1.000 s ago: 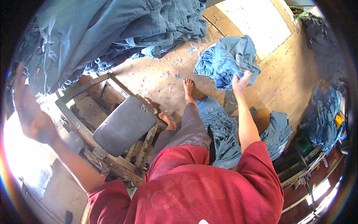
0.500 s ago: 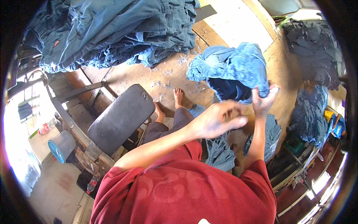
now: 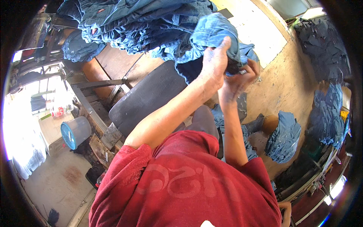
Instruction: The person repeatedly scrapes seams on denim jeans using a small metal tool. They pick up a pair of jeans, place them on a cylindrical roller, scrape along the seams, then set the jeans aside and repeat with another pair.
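A blue denim garment (image 3: 213,32), bunched up, is raised in front of me. My left hand (image 3: 216,62) is closed on its near edge, the thumb pointing up over the cloth. Just to the right, my right hand (image 3: 242,77) grips the lower right part of the same garment with bent fingers. A dark opening shows in the cloth below the folds. Behind it a tall pile of blue denim garments (image 3: 140,30) fills the far side, and the held cloth overlaps the pile's near right corner.
A black padded board (image 3: 151,98) lies under my left forearm. Blue cloth heaps (image 3: 284,138) lie on the floor at right, with dark cloth (image 3: 321,45) farther off. A bucket (image 3: 78,132) stands at left. Another person's arm (image 3: 286,212) shows at lower right.
The garment has moved left, toward the pile. My left hand, blurred and off the cloth before, now grips it. My right hand has shifted left with it, and the view has turned.
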A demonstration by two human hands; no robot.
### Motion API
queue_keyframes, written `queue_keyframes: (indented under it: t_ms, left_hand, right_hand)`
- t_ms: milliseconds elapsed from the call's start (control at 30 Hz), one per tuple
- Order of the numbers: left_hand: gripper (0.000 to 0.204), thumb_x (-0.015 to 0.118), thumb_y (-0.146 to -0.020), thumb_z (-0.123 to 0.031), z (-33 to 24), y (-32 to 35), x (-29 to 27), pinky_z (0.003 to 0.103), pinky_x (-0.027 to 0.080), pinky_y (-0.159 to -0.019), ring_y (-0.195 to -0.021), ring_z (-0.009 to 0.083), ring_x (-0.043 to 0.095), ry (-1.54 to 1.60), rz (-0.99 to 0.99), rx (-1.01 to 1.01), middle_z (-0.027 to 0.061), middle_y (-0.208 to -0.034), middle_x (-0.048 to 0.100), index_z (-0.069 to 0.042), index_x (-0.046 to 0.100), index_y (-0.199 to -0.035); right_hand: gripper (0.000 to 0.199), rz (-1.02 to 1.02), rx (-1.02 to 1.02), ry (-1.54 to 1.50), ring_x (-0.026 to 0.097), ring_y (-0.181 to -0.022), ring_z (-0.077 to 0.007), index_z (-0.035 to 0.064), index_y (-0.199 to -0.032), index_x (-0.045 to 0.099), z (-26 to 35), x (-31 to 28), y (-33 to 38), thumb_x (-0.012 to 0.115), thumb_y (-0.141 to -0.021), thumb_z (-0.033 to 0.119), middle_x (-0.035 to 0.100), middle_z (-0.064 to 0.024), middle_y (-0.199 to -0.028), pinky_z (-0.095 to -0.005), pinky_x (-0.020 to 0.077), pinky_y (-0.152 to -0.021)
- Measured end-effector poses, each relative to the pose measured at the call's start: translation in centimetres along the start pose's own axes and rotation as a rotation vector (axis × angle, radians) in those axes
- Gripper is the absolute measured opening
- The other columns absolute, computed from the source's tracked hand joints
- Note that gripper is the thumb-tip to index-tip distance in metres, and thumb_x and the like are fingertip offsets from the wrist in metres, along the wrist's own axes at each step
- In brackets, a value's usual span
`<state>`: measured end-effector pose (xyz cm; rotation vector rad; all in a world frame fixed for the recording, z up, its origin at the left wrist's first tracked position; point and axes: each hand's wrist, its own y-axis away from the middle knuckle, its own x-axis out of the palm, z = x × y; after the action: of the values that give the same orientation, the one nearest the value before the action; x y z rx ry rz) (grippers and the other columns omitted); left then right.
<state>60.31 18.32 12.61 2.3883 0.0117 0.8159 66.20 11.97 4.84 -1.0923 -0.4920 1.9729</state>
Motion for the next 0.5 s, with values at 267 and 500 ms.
queue_keyframes:
  t_ms: [267,500]
  left_hand:
    - [0.032,0.059,-0.110,-0.028,-2.3,-4.6,-5.9,0.045,0.054,-0.102,-0.107,0.0254,0.070,0.195,0.149,-0.055,0.0114,-0.118,0.074,-0.002,0.065,-0.129]
    - [0.039,0.056,-0.109,-0.029,-5.1,-10.4,-15.7,0.057,0.048,-0.113,-0.128,0.0355,0.064,0.231,0.165,-0.136,0.0152,-0.136,0.069,-0.005,0.059,-0.139]
  right_hand:
    - [0.056,-0.036,0.007,0.046,0.047,-0.127,-0.0423,-0.0007,-0.117,0.042,2.4,5.4,4.8,0.082,-0.078,0.003,0.047,-0.0241,-0.134,-0.0565,0.0396,-0.107]
    - [0.029,0.230,-0.094,-0.035,0.063,-0.105,-0.0386,0.0025,-0.104,0.053,-1.8,6.7,7.8,0.065,-0.080,-0.009,0.066,-0.0179,-0.114,-0.0483,0.0488,-0.094]
